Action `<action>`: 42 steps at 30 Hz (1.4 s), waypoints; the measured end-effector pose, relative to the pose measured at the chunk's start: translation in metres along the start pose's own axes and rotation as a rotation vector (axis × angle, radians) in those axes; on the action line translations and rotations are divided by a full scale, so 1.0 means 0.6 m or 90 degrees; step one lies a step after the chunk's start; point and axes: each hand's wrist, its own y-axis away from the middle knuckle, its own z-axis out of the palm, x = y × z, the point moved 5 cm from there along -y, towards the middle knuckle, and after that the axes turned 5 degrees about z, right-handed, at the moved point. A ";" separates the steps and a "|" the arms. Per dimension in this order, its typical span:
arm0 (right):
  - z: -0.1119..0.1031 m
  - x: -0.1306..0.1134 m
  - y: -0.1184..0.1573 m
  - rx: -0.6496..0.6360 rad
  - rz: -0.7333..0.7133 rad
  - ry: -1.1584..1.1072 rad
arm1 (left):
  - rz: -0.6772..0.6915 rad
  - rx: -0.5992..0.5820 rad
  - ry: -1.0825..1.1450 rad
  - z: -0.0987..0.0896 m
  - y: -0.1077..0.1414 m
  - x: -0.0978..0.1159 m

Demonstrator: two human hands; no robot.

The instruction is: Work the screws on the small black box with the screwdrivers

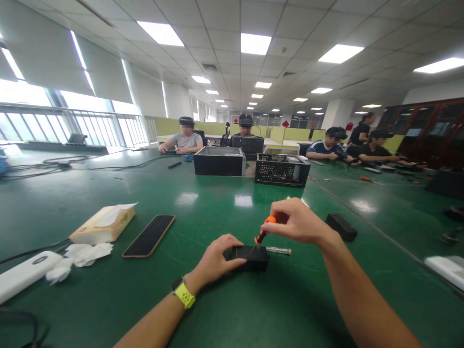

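Note:
A small black box (258, 261) lies on the green table, and my left hand (221, 261) grips its left end between thumb and fingers. My right hand (295, 220) is closed around the handle of an orange and black screwdriver (265, 230). The thin shaft slants down to the top face of the box; whether its tip sits in a screw is too small to tell. Just behind the box's right side lies a silver, clear-handled tool (281, 251), partly hidden by the box. Another black box (340, 227) stands beyond my right wrist.
On the left are a phone (149, 236), a tissue pack (105, 223), crumpled tissues (85, 253) and a white device (31, 275). Two computer cases (219, 164) (282, 171) stand farther back. Several people sit around the table. Cables (61, 164) lie at the far left.

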 end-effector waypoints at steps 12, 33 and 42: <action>-0.003 0.011 -0.001 0.031 0.035 0.066 | 0.003 0.004 -0.001 0.000 0.003 -0.003; -0.006 0.000 0.003 -0.031 0.008 0.003 | 0.005 0.000 -0.001 -0.001 0.001 -0.004; 0.001 0.015 0.000 -0.026 0.064 0.060 | 0.002 -0.003 -0.003 0.000 0.000 -0.002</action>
